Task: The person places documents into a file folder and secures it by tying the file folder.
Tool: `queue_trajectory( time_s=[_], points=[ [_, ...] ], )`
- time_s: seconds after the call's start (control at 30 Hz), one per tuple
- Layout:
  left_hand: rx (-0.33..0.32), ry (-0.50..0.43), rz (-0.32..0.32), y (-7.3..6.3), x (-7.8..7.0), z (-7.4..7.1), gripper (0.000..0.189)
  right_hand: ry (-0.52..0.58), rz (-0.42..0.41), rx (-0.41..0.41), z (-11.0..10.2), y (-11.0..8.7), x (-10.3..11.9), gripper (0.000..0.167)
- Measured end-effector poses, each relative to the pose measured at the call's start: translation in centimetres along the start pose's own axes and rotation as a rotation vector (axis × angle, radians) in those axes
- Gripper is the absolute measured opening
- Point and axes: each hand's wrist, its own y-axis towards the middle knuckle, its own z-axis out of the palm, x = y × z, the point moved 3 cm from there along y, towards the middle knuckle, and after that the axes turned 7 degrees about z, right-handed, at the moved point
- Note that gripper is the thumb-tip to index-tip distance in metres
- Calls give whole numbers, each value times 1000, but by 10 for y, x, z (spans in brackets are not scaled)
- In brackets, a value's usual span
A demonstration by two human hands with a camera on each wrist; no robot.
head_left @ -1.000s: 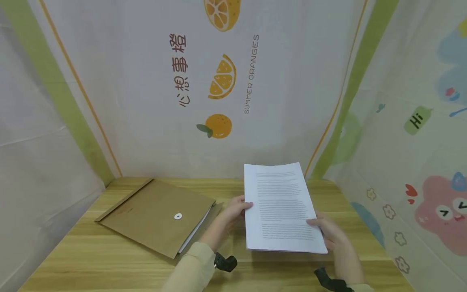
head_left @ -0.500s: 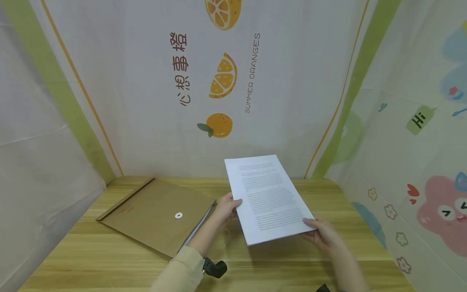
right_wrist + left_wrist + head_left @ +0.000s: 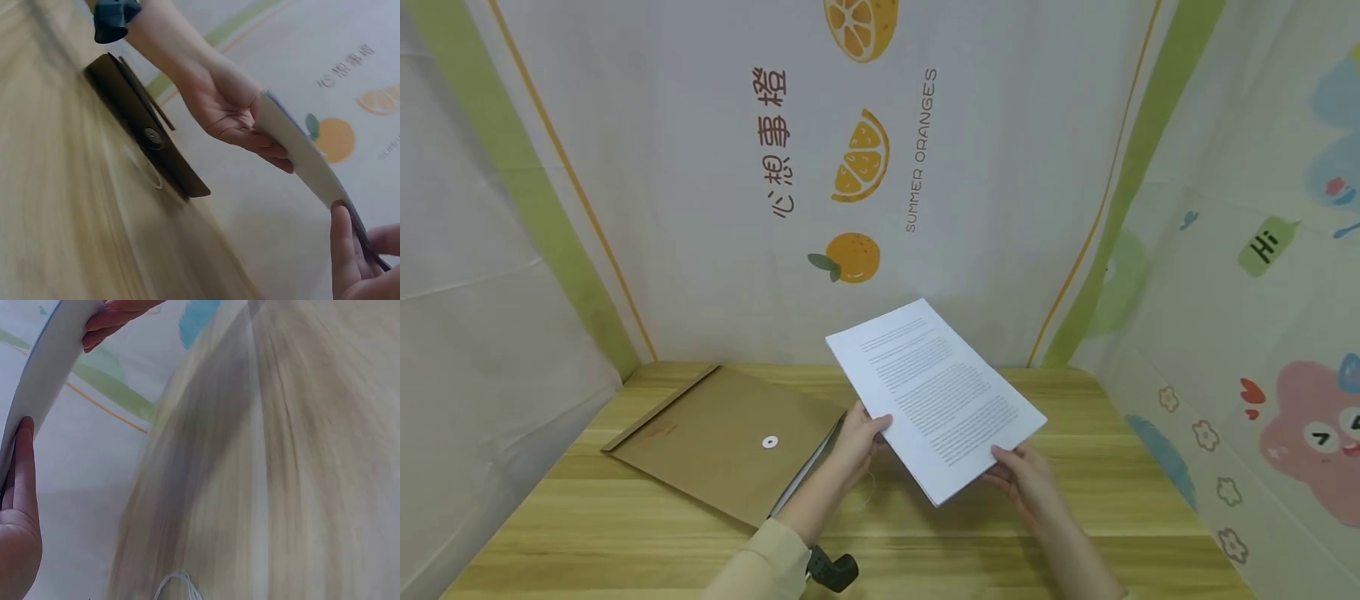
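A stack of printed white paper [image 3: 925, 392] is held up over the wooden table, turned so its far end points to the left. My left hand [image 3: 859, 442] grips its left edge, thumb on top and fingers underneath. At the near right edge my right hand [image 3: 1022, 483] pinches the stack the same way. The right wrist view shows the underside of the paper [image 3: 306, 162] with fingers of both hands beneath it. Left of the stack lies a brown paper document envelope [image 3: 715, 442] with a white button. Its right side gapes, and white sheets show inside.
The wooden table [image 3: 925, 558] ends at a white curtain [image 3: 700, 250] printed with oranges. A thin white string [image 3: 179, 578] lies on the table by the envelope. Another printed curtain [image 3: 1210, 333] closes off the right side. A black wrist device [image 3: 835, 571] sits on my left wrist.
Both hands have moved the paper stack to the left and rotated it counterclockwise, its far end swinging toward the envelope's side. The envelope stays where it was.
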Motion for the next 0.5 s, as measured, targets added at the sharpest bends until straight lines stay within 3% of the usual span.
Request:
queue_trajectory(
  time_s=[0.3, 0.5],
  points=[
    [61, 9, 1, -11, -10, -16, 43, -103, 2, -30, -2, 2, 1, 34],
    [-36, -9, -16, -14, -21, -33, 39, -146, 16, 48, -13, 1, 7, 35]
  ],
)
